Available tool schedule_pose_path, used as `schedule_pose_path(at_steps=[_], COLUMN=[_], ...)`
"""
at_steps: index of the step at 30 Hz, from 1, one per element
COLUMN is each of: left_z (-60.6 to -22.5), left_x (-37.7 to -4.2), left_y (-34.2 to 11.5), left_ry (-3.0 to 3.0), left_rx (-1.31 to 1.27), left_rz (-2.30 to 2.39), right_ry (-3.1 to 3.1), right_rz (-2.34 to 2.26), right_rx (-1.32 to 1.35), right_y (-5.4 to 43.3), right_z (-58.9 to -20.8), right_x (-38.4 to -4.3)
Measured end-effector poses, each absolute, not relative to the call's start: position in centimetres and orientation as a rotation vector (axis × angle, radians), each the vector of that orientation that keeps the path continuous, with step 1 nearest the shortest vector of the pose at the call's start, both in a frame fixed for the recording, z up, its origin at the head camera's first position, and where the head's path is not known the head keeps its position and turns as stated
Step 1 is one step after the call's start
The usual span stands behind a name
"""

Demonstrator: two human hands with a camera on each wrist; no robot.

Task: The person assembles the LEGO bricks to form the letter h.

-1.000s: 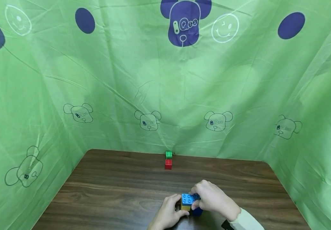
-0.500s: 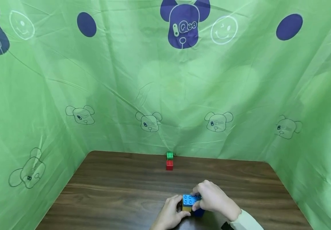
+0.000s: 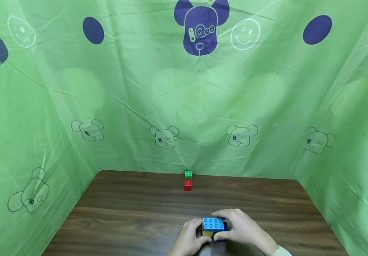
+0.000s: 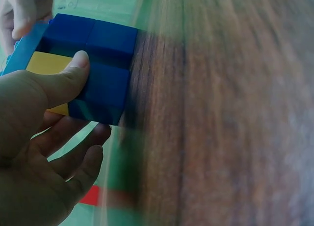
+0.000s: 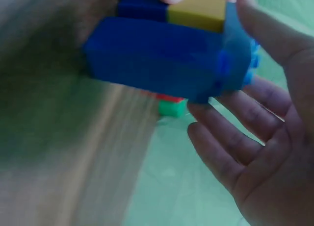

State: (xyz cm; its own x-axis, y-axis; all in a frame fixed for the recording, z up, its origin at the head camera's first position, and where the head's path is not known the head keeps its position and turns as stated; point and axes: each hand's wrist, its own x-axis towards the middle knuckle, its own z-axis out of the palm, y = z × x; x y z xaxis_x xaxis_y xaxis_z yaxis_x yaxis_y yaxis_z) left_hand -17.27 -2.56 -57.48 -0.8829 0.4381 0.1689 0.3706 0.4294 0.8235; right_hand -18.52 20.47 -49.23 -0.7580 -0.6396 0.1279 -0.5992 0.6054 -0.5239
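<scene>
A stack of toy bricks stands on the table before me: a light blue brick (image 3: 213, 223) with studs on top, over a yellow brick (image 4: 46, 64) and dark blue bricks (image 4: 104, 84). My left hand (image 3: 188, 236) grips its left side, thumb across the yellow and dark blue faces, fingers behind. My right hand (image 3: 243, 227) straddles the right end of the light blue brick, thumb at the front and fingers at the back. In the right wrist view, a long dark blue side (image 5: 152, 57) faces the camera, with the right fingertips at its stud end.
At the table's far edge a red brick (image 3: 187, 185) stands in front of a green brick (image 3: 188, 174). A green printed cloth (image 3: 196, 153) walls in the back and sides of the wooden table (image 3: 132, 202).
My right hand has spread wider and moved slightly right, uncovering the studs of the light blue brick. The left hand keeps its hold on the stack.
</scene>
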Motion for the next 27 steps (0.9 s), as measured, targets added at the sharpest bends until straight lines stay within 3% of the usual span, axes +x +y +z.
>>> schedule_pose_path(at_steps=[11, 27], left_z=[-57.8, -57.4], left_x=[-17.3, -17.7], left_y=[-2.7, -2.7], left_ry=[2.528, 2.538], left_rx=[0.701, 0.661], left_rz=[1.492, 1.4], right_ry=[2.625, 2.573], right_rz=[-1.11, -1.263], right_rx=[-0.895, -0.767], right_y=[22.9, 22.7], right_z=[-53.5, -54.9], right_x=[-17.7, -18.3])
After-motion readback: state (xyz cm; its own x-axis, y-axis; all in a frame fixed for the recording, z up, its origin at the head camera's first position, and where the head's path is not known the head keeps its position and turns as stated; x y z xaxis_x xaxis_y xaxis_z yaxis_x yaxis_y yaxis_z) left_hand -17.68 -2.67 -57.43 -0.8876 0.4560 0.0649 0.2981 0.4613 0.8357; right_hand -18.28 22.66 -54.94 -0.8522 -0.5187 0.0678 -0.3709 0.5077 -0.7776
